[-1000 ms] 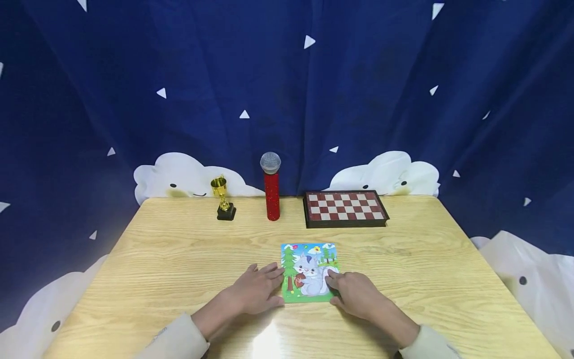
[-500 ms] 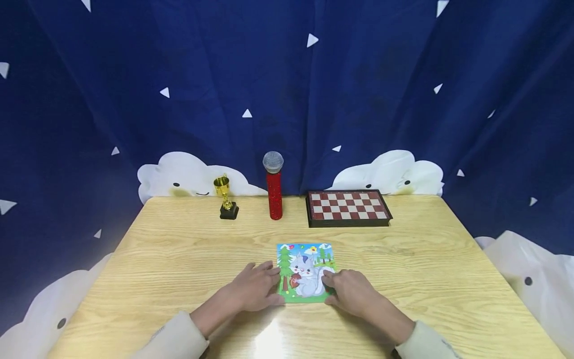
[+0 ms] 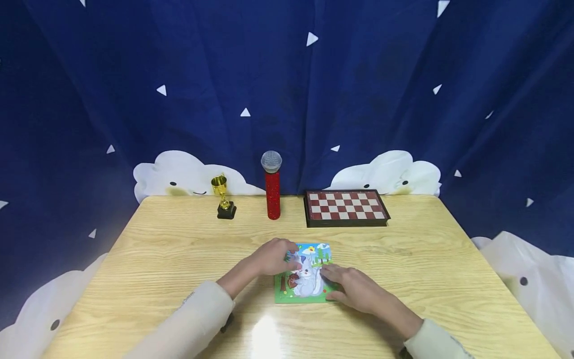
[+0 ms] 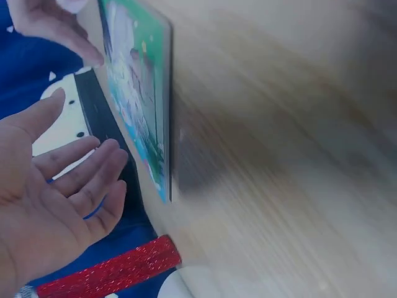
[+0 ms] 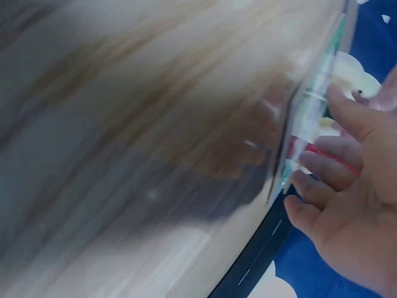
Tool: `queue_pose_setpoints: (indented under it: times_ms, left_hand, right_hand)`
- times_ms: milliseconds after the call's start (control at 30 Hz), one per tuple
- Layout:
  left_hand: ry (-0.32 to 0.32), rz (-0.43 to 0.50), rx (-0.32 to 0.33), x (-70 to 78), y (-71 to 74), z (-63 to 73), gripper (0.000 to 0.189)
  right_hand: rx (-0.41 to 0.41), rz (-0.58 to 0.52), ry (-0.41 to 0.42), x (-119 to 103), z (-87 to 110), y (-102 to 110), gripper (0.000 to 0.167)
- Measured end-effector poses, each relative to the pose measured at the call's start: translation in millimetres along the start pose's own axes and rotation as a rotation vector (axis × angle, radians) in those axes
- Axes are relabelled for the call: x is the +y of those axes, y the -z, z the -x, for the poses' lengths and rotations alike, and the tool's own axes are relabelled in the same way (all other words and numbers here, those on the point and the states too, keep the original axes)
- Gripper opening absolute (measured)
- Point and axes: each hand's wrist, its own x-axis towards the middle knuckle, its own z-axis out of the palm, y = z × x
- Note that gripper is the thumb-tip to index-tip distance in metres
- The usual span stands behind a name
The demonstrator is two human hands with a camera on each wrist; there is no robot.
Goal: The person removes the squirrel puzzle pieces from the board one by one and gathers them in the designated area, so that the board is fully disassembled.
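A square picture puzzle board with a grey squirrel holding a nut lies flat on the table. Over its upper left part hovers my left hand, hiding the tree there. In the left wrist view that hand has its fingers loosely bent, apart from the board, with nothing held. My right hand is at the board's right edge. Its fingers look relaxed beside the board in the right wrist view; whether they touch it I cannot tell.
At the back of the wooden table stand a small gold trophy, a red microphone and a black-framed checkered board. A dark blue curtain hangs behind.
My left hand has lifted from the puzzle board's left edge and moved up and right over it. The right hand has shifted slightly, its fingers straighter. The board slid a little left earlier.
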Motion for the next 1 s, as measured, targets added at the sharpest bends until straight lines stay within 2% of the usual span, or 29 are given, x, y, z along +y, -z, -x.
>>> queue_pose_setpoints:
  times_ms: [133, 300, 433, 600, 700, 1000]
  left_hand:
    - [0.036, 0.062, -0.012, 3.6, -4.9, -19.8, 0.045]
    - [0.076, 0.065, -0.027, 9.5, -11.5, -37.7, 0.044]
    - [0.095, 0.066, -0.032, 12.4, -16.6, -47.9, 0.044]
    - [0.114, 0.085, -0.022, 14.5, -23.8, -56.2, 0.045]
    - [0.126, 0.065, -0.017, 16.4, -27.0, -59.3, 0.046]
    - [0.145, 0.038, 0.013, 20.1, -34.4, -63.5, 0.045]
  right_hand:
    - [-0.044, -0.03, 0.01, 4, -0.7, -4, 0.057]
    - [-0.095, -0.001, 0.038, 5, -2.4, -7, 0.056]
    - [-0.102, 0.014, 0.045, 4, -3.4, -6, 0.055]
    - [-0.117, 0.027, 0.057, 5, -3.7, -6, 0.055]
    - [-0.117, 0.02, 0.063, 6, -3.1, -6, 0.055]
    - [-0.089, -0.007, 0.102, 11, 1.6, -11, 0.054]
